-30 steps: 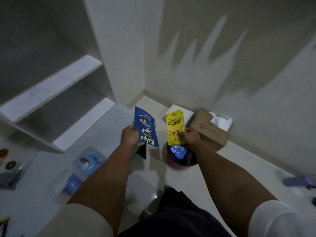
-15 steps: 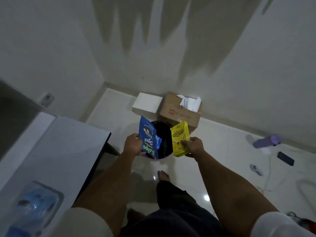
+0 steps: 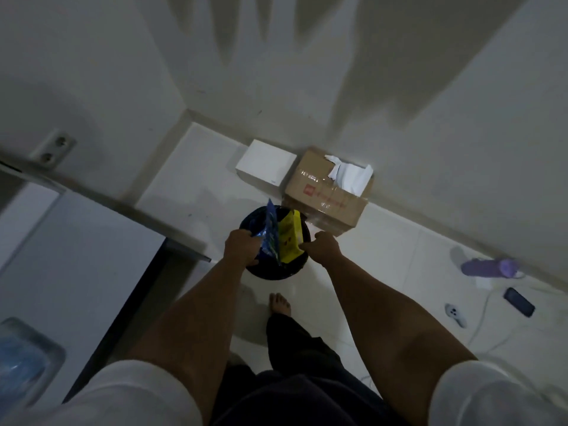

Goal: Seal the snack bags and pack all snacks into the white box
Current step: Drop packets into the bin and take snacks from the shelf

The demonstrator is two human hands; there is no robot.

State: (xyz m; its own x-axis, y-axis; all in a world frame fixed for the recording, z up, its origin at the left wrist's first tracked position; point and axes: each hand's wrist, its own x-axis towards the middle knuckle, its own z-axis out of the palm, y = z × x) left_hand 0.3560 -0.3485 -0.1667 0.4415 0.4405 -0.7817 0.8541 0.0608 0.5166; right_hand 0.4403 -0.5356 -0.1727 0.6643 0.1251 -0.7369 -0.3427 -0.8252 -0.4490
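Snack bags: my left hand [image 3: 239,249] pinches the blue bag [image 3: 270,238], my right hand [image 3: 322,249] the yellow bag [image 3: 290,239], both held upright over the black bin [image 3: 273,272], presumably to discard; white box [image 3: 264,164] sits closed in the floor's far corner.

Two snack bags show, one blue bag [image 3: 270,238] and one yellow bag [image 3: 290,239]. There are two boxes, one white box [image 3: 264,164] and one cardboard box [image 3: 325,198]. One black bin [image 3: 273,272], one purple bottle [image 3: 488,267] and one phone [image 3: 518,301] complete the count.
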